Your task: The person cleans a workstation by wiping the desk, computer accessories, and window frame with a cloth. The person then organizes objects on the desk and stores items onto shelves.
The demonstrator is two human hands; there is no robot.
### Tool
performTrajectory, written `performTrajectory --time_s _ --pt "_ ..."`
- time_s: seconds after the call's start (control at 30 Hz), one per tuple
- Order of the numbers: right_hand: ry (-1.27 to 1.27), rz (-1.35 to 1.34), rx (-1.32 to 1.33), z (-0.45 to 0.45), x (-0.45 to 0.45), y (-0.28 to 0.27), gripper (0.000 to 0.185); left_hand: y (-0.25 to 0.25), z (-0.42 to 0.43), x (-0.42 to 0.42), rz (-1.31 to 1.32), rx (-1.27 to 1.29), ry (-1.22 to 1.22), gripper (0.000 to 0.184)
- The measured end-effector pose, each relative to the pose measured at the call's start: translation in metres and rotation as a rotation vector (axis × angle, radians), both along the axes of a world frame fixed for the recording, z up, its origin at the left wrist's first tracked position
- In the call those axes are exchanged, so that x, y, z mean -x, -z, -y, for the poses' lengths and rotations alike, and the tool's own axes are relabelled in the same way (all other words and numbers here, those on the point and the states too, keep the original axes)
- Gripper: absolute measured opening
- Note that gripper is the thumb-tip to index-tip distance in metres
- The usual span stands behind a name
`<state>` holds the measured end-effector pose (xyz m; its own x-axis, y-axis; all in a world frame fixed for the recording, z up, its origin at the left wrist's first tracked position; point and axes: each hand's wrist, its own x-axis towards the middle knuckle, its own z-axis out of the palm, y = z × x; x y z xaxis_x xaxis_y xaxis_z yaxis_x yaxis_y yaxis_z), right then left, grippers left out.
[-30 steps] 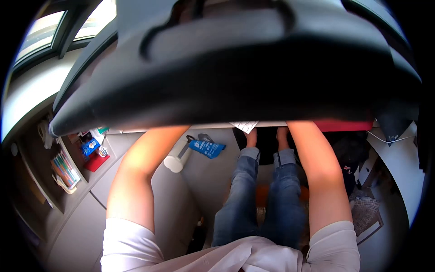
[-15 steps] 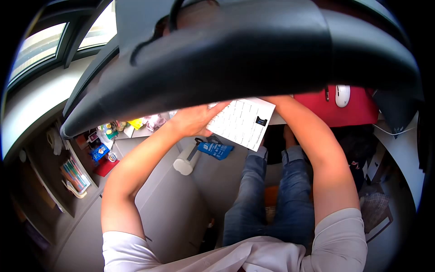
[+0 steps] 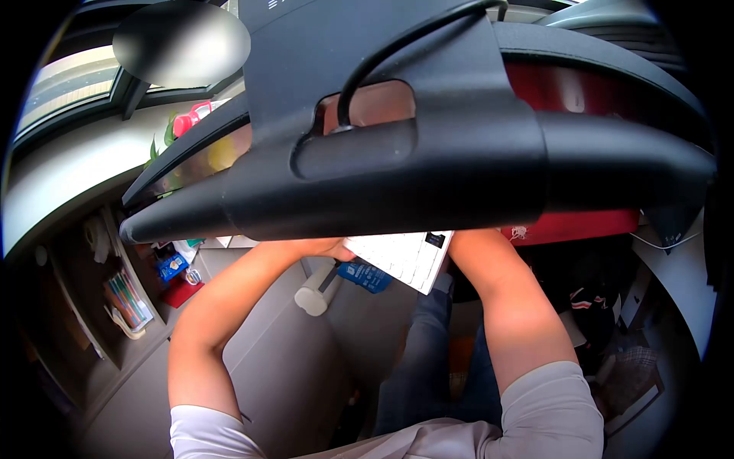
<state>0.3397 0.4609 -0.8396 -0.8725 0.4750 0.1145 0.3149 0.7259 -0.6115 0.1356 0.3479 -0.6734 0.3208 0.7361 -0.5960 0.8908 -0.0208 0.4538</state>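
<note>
A white keyboard (image 3: 401, 258) sticks out, tilted, below a large black curved bar (image 3: 397, 180) that crosses the upper view. My left hand (image 3: 327, 248) grips the keyboard at its left edge, with most of the fingers hidden under the bar. The right forearm reaches up beside the keyboard's right edge, but the right hand itself is hidden behind the bar. Below the keyboard's left side hangs a blue packet (image 3: 364, 276).
A white cylinder (image 3: 315, 294) is beside the packet. On the left, shelves hold books (image 3: 128, 300) and a blue pack (image 3: 172, 265). A red mat (image 3: 581, 225) lies at the right. A pink object (image 3: 191, 118) stands near the window.
The black bar sits lower in view and now covers more of the keyboard and hands. The keyboard, barely visible a second ago, came out between the arms. My right arm has moved inward.
</note>
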Motion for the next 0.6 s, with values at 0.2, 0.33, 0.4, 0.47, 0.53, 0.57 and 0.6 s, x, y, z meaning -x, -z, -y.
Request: performTrajectory --time_s 0.2,0.33,0.4,0.47,0.53,0.57,0.6 --pt "-0.069 -0.1 0.172 0.013 -0.053 -0.033 0.041 0.017 0.013 0.011 0.024 -0.074 -0.017 0.114" --pt "0.344 -0.101 0.132 -0.015 -0.081 -0.027 0.044 -0.015 -0.025 -0.007 0.087 -0.034 -0.039 0.112" --pt "0.457 -0.097 0.161 -0.015 -0.076 -0.014 0.046 -0.02 -0.031 -0.009 0.098 -0.193 0.005 0.114" --pt "0.441 -0.188 0.284 0.007 -0.063 -0.007 0.047 -0.001 -0.014 0.006 -0.019 -0.057 -0.044 0.12" --pt "0.362 -0.343 0.48 0.032 -0.05 -0.011 0.049 0.006 -0.011 0.012 0.103 -0.161 -0.059 0.129" --pt "0.339 -0.378 0.584 0.036 -0.046 -0.021 0.05 0.005 -0.015 0.013 0.162 -0.213 -0.062 0.133" --pt "0.36 -0.301 0.768 0.035 -0.047 -0.029 0.051 0.004 -0.018 0.01 0.157 -0.261 -0.049 0.133"
